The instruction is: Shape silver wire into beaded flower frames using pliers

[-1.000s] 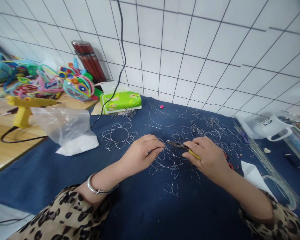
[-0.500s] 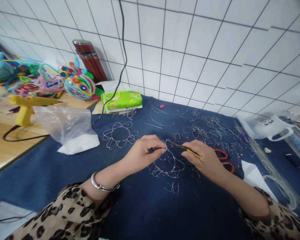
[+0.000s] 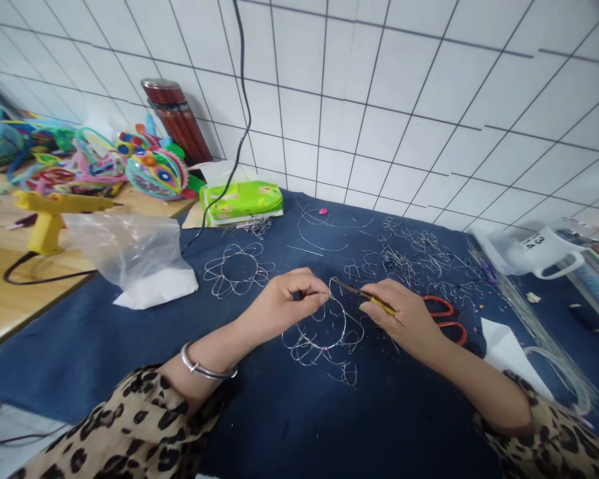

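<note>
Between thumb and forefinger, my left hand pinches the upper part of a wire flower frame, a ring of thin silvery wire with looped petals and small pink marks. The frame hangs below the fingertips, slightly tilted. My right hand is closed round yellow-handled pliers, whose dark jaws point left at a wire loop just above my left fingertips. Whether the jaws grip that wire I cannot tell. A second wire flower lies flat on the dark blue cloth to the left. Red-handled scissors lie beside my right hand.
Tangled wire pieces are spread behind my right hand. A green tissue pack, a plastic bag and a yellow glue gun are at left. A white mug and long straight wires are at right.
The hanging wire flower frame has swung a little left and turned in my left hand's pinch. Both hands stay nearly in place, with the pliers still held close to the wire.
</note>
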### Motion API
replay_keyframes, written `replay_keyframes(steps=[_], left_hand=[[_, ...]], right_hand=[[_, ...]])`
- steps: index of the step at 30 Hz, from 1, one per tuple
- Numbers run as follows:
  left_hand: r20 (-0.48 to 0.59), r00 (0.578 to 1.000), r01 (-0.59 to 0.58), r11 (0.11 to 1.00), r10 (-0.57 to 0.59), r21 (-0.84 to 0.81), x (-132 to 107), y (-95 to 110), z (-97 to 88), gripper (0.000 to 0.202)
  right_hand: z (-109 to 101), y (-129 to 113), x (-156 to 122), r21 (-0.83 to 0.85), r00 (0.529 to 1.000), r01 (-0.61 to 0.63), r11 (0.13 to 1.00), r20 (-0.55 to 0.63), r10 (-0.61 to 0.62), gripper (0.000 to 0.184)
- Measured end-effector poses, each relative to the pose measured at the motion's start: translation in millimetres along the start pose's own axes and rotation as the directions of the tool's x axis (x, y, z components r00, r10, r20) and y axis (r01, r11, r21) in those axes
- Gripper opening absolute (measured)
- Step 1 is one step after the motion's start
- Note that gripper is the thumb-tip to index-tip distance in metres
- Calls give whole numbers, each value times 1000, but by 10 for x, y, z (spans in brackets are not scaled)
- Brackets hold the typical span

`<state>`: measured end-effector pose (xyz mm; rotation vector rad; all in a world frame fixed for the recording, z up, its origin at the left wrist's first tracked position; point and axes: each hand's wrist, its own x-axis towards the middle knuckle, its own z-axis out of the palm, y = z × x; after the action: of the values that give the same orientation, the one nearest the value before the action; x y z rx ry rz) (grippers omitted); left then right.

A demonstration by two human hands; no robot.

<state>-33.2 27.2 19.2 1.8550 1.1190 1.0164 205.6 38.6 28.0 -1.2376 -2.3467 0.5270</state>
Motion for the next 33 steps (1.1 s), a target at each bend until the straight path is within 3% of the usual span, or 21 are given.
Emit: replay_keyframes(steps=[11,19,33], left_hand=[[32,999,2,1000,-2,23,1,20,-8,11],[65,993,96,995,-96,-3,0,-9,-7,12],[78,991,110,993,-106,-47,11,-4,-3,10]], right_hand=[[41,-7,-21,-11,998,51,999,-31,-51,31],[70,-21,-32,13,999,29,999,-28,-29,30],[131,-36,-50,92,997,-72,993,-8,73,30]])
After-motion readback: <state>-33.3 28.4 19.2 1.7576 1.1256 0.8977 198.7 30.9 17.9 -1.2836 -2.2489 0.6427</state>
